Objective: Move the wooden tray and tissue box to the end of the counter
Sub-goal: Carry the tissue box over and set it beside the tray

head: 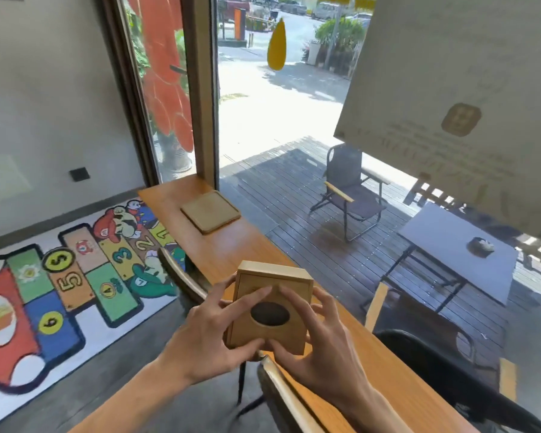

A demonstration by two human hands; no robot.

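A wooden tissue box point(272, 285) with a dark oval opening on top is held above the wooden counter point(238, 245), tilted toward me. My left hand point(206, 332) grips its left side and near corner. My right hand point(319, 339) grips its right side, with fingers over the top. A flat square wooden tray point(210, 210) lies on the counter near its far end, by the window frame.
The counter runs along a large window point(294, 104). Chair backs point(181, 276) stand at the counter's left edge, one right below the box. A colourful number mat point(60, 292) covers the floor at left. Outside are a folding chair and a grey table.
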